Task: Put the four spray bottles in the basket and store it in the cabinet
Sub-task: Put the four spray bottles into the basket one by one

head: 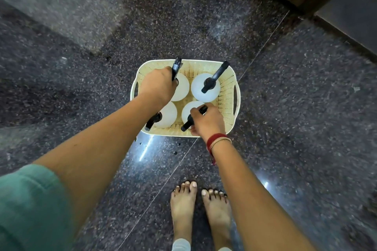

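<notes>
Nearest in the cream basket (227, 96), the right hand (207, 121) grasps the black trigger head of the near-right spray bottle (188, 113). The near-left bottle (168, 115) stands free. Farther in, the left hand (158, 85) clenches the far-left bottle's sprayer (176, 67); the far-right bottle (205, 87) stands alone. All four stand inside the basket. Lifting by these heads may tip the bottles, or a squeezed trigger may spray.

A cream basket (227, 96) sits on the dark speckled floor (295, 108) with four white spray bottles standing in it. The left hand (158, 85) grips the bottle at ten o'clock (182, 87) by its black sprayer; the right hand (208, 121) grips the bottle at five o'clock (188, 111). Bare feet (201, 208) stand just behind.
</notes>
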Available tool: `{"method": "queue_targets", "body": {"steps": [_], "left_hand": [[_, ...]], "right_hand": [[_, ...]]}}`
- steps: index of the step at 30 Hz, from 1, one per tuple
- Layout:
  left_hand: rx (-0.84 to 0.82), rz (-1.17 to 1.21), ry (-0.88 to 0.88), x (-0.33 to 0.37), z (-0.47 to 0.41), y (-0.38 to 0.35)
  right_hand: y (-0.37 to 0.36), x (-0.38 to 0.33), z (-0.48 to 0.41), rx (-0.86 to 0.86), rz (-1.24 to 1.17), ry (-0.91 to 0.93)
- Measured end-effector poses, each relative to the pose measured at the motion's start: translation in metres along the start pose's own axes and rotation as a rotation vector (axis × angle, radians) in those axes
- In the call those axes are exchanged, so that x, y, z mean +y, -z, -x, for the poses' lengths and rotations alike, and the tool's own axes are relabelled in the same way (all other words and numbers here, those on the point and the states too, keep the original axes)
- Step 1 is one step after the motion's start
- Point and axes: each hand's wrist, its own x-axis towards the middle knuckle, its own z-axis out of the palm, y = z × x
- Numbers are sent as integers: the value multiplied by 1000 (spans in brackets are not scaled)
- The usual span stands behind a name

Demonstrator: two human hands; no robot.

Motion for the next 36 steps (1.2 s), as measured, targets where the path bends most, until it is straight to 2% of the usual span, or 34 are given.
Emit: {"method": "queue_targets", "body": {"steps": [4,11,13,14,16,18,19,21,23,25,29,34,36], "left_hand": [[-47,5,-36,-4,0,2],[4,105,34,-8,11,0],[10,113,25,-10,17,-2],[46,93,2,-11,21,-1],[235,-1,-110,-12,30,5],[430,-5,-283,-8,44,6],[443,43,-347,-2,53,4],[262,129,-346,15,72,-9],[57,73,-210,32,85,-29],[-25,-23,-116,42,87,-47],[15,-85,-91,50,75,-57],[-28,-101,-130,43,72,-43],[53,-65,-158,34,76,-26]], "right_hand": [[13,-2,-5,-116,145,25],[8,-5,0,-78,102,-19],[12,-7,4,-69,154,-36],[17,-8,6,-26,241,-19],[32,-13,8,168,410,46],[45,-27,4,333,436,90],[50,-35,-1,366,429,103],[53,-50,-17,379,429,109],[49,-61,-30,325,412,95],[42,-65,-38,263,366,115],[31,-63,-43,242,347,183],[34,-60,-43,231,328,167],[42,-56,-39,286,380,186]]}}
